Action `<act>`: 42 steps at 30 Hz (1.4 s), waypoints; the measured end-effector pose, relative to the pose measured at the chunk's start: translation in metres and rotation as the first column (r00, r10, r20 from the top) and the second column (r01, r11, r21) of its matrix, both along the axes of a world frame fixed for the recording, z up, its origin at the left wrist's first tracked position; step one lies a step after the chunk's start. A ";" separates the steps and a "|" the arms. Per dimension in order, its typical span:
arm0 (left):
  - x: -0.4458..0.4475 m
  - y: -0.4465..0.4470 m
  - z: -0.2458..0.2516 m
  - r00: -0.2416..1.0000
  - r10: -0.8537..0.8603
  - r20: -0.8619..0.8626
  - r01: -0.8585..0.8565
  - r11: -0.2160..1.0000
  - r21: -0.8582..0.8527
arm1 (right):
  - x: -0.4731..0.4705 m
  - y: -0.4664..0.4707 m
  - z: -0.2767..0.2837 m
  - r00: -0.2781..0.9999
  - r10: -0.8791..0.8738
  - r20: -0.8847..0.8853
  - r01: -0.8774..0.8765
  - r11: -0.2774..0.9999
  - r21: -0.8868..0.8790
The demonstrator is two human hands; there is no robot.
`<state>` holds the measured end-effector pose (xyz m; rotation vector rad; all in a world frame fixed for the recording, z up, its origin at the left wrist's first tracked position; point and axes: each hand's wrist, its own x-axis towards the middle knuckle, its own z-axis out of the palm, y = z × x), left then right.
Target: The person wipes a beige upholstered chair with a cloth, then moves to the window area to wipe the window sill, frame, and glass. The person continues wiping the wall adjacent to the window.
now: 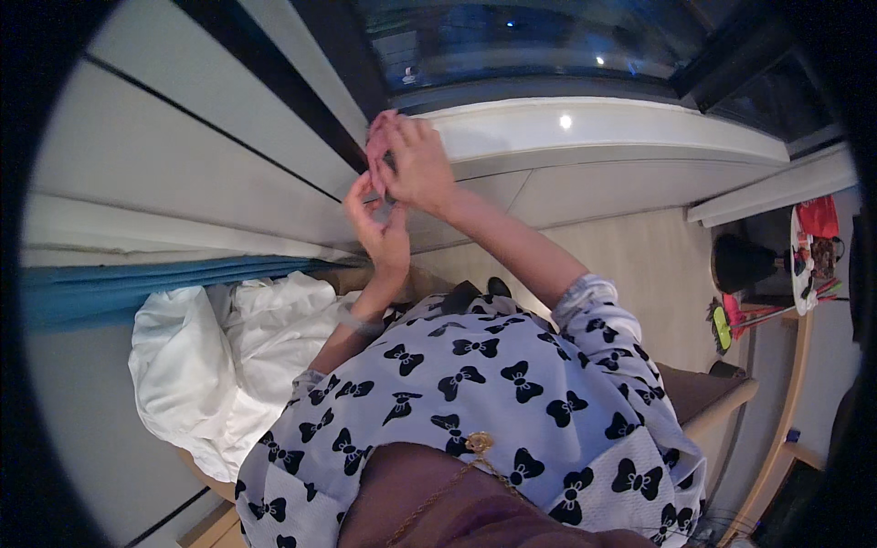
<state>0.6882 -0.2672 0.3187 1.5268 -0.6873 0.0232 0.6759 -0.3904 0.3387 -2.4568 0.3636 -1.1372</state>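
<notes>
A crumpled pink cloth (381, 140) is bunched at the left end of the white window sill (521, 133), by the corner of the dark window frame (349, 65). My right hand (418, 161) grips it from the right, fingers bent over it. Something small and dark shows between that hand and the cloth; what it is stays unclear. Just below, my left hand (380, 229) is cupped with fingers and thumb apart. Its fingertips come up to the cloth's lower end, and whether they press on it is hard to see.
White bedding (226, 363) lies heaped at left beside a blue curtain (171, 281). Panelled wall (205, 130) rises on the left. Far right are a round white table (801, 260) bearing several items, a green-headed brush (721, 325) and a brown padded seat edge (712, 397).
</notes>
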 end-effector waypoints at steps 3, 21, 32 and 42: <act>0.001 0.008 -0.005 0.999 -0.035 0.032 0.034 0.999 0.022 | 0.007 -0.001 -0.009 0.990 -0.069 -0.124 0.050 0.987 -0.153; 0.025 -0.044 -0.023 0.661 -0.220 0.717 -0.134 0.906 0.401 | -0.077 -0.047 -0.007 0.946 -0.314 -0.085 0.293 0.935 -0.202; 0.030 -0.058 -0.049 0.504 -0.102 0.858 -0.298 0.911 0.284 | -0.098 -0.060 -0.011 0.973 -0.187 -0.134 0.142 0.947 -0.288; 0.008 -0.065 -0.039 0.610 0.022 0.792 -0.428 0.850 0.306 | -0.119 -0.092 -0.015 0.996 -0.079 -0.049 0.059 0.942 -0.331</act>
